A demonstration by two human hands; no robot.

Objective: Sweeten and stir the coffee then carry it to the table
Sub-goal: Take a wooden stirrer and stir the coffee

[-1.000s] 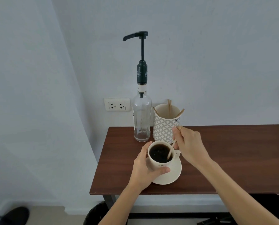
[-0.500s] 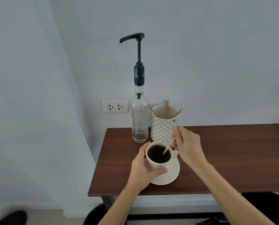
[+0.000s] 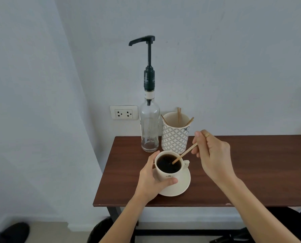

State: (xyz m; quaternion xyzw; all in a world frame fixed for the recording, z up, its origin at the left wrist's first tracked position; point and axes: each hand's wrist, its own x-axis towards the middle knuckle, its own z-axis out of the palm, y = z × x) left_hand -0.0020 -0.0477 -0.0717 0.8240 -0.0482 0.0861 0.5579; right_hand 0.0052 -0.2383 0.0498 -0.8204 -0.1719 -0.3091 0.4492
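Note:
A cream cup (image 3: 165,176) full of black coffee stands on a cream saucer (image 3: 181,185) on the dark wooden table (image 3: 251,172). My left hand (image 3: 151,179) wraps around the cup's left side, thumb across its front. My right hand (image 3: 212,155) pinches a thin wooden stir stick (image 3: 184,154) whose lower tip dips into the coffee. Behind the cup stands a clear glass syrup bottle (image 3: 149,130) with a tall black pump.
A patterned white holder (image 3: 175,135) with several more wooden sticks stands right of the bottle. A wall socket (image 3: 123,112) sits left of the bottle. The table's left edge and front edge lie close to the saucer. Dark objects lie on the floor below.
My right hand has drawn back to the right and the stick now slants more steeply across the cup. My left hand keeps its hold on the cup.

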